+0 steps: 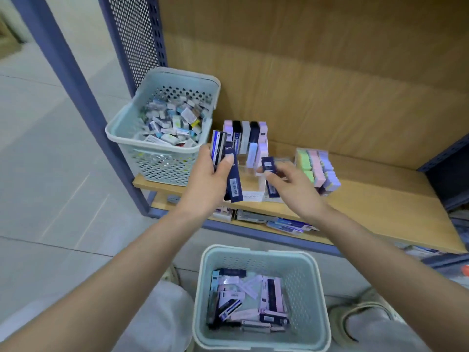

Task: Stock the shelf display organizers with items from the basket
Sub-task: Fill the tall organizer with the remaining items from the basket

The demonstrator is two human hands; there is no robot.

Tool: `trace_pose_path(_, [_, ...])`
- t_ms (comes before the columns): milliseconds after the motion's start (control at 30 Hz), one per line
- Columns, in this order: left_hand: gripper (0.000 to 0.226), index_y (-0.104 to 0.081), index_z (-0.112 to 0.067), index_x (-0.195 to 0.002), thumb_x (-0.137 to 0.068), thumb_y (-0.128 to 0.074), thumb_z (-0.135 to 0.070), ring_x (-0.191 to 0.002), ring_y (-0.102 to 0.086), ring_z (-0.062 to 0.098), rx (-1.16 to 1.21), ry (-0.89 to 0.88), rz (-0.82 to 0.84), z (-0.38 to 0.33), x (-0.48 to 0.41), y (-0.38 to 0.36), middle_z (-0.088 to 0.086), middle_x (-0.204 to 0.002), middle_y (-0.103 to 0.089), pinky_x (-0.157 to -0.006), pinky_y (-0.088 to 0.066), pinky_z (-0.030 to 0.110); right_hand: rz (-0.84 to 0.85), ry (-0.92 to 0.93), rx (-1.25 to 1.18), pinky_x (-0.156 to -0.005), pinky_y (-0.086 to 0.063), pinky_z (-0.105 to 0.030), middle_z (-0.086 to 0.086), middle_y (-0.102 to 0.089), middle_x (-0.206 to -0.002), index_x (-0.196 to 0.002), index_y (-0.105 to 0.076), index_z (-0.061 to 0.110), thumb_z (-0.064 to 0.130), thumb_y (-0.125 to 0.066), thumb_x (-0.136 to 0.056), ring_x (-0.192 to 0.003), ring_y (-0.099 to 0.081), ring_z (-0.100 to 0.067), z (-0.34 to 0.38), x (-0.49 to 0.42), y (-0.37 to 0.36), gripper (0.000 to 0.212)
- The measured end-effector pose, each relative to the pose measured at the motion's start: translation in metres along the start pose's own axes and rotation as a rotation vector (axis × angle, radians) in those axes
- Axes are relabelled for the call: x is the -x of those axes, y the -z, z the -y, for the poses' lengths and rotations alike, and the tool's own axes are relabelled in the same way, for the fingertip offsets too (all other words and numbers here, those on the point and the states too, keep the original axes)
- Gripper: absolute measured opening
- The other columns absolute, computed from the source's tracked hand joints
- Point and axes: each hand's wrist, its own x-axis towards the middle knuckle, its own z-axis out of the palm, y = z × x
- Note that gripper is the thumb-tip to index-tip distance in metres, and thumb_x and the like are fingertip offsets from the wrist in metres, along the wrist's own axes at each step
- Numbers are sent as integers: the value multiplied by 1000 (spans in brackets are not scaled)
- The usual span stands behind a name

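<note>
Judging by mid-frame, you are partway through: the fingers of your left hand clamp several dark boxes, your right hand pinches one box beside the half-filled organizer on the shelf, and many more lie in the basket at bottom centre.

A wood-grain back panel is fitted right of the blue upright (perforated side panel between); pale floor tiles are laid left.
</note>
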Motion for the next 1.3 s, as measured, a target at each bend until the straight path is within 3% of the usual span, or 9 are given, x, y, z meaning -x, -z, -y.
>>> trace_pose_path(100, [11,-42,-19,-111,-100,-41,-19,-68,-58,-12,42,17,-20,5,-11,12,-10,-91,-58,-53,-43,3,-67,57,152,-69,-44,-22,-6,-59,-95,-108,-63,11,19,-56,-93,-73,-53,-14,3,-38,-16,19])
trace_pose_path(200, [8,-41,-16,-108,-100,-41,-17,-57,-52,-16,12,-17,-26,10,-17,21,-10,-82,-53,-51,-40,3,-89,83,214,-74,-49,-35,-5,-63,-90,-111,-52,12,18,-63,-89,-80,-61,-21,6,-67,-30,26])
trace_pose_path(367, [7,-41,-15,-106,-100,-42,-17,-56,-47,-12,-21,-18,-32,22,-26,37,-5,-82,-51,-53,-41,4,-138,112,205,-72,-48,-31,-5,-63,-95,-100,-44,17,13,-58,-92,-80,-61,-19,8,-102,-45,17])
trace_pose_path(500, [7,-40,-19,-106,-99,-42,-17,-58,-49,-14,-19,-12,-13,27,-30,45,-8,-82,-52,-53,-42,6,-158,126,245,-77,-47,-31,2,-57,-86,-110,-52,11,13,-57,-93,-77,-55,-14,0,-113,-55,18])
trace_pose_path(633, [7,-40,-20,-105,-99,-43,-18,-58,-49,-11,-41,-10,-22,32,-32,54,-11,-81,-51,-54,-41,8,-142,158,384,-81,-45,-25,-3,-58,-102,-109,-61,8,11,-61,-90,-81,-53,-11,-18,-118,-64,20])
trace_pose_path(767, [8,-41,-21,-106,-99,-43,-20,-70,-47,2,-42,6,-28,39,-33,56,-10,-84,-51,-69,-43,23,-175,149,364,-86,-48,-29,-7,-62,-103,-115,-60,7,10,-57,-93,-86,-55,-13,-24,-120,-69,23])
trace_pose_path(1033, [8,-42,-17,-107,-99,-43,-17,-59,-49,-14,36,16,-25,33,-34,50,-7,-83,-51,-51,-41,5,-120,181,710,-87,-48,-44,-8,-59,-113,-113,-57,10,16,-53,-94,-92,-60,-28,-22,-121,-77,19])
trace_pose_path(1133, [10,-41,-18,-109,-99,-44,-18,-64,-53,-10,107,52,-28,29,-35,49,-8,-88,-53,-52,-44,5,-118,148,799,-84,-44,-38,-9,-61,-113,-123,-51,11,13,-48,-95,-102,-56,-26,-15,-115,-78,28])
trace_pose_path(1300, [11,-42,-20,-109,-99,-44,-18,-63,-54,-8,176,80,-67,26,-31,51,-6,-89,-53,-47,-42,6,-113,169,247,-84,-46,-30,9,-52,-97,-122,-47,17,18,-45,-98,-87,-54,-8,9,-74,-78,25])
